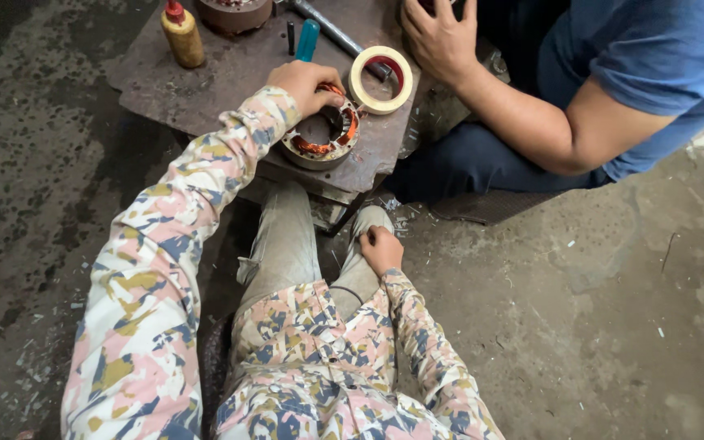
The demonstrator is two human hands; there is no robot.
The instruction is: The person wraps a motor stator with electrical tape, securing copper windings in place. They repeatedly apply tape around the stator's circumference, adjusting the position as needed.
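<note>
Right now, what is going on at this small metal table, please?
A person in a patterned shirt sits low at a worn metal table. Their left hand rests on the top edge of a round stator with copper windings that lies flat on the table. Their right hand lies on their own knee, holding nothing visible. A roll of tape leans beside the stator. A yellow bottle with a red cap stands further back. A co-worker in a blue shirt rests one hand at the table's far edge.

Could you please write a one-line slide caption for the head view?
Left hand grips a copper-wound motor ring beside a tape roll; right hand rests on knee.
</note>
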